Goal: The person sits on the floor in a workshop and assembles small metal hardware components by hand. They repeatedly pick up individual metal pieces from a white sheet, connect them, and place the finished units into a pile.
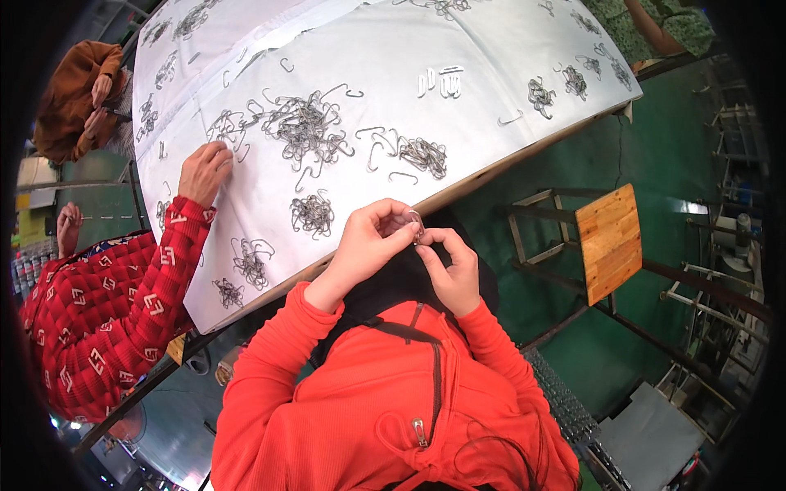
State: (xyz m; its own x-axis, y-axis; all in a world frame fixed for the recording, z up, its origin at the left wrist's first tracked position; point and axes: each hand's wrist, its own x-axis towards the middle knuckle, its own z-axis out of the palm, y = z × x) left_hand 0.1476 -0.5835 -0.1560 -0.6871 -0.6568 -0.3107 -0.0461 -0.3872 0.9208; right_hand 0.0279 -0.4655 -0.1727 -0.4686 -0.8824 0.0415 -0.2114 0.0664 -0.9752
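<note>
At the near edge of the white-covered table [483, 123], my two hands meet in front of my chest. Thumb and fingers of my left hand [372, 244] are pinched on a small curved metal hook [416, 219]. My right hand [452, 266] is closed with thumb and fingertips at the hook's lower end. Fingers cover much of the hook, so whether more than one is held is unclear. Just beyond lie a pile of bent wire hooks [422, 155] and a smaller pile [313, 215] to the left. A larger heap of hooks [304, 127] sits farther back.
On the left, a co-worker's hand [205, 170] in a red patterned sleeve reaches toward the hooks. Another person in brown [78, 98] sits beyond, and a green patterned garment [622, 20] shows at far right. White strips [449, 82] lie on the table. A wooden-topped stool [610, 244] stands right.
</note>
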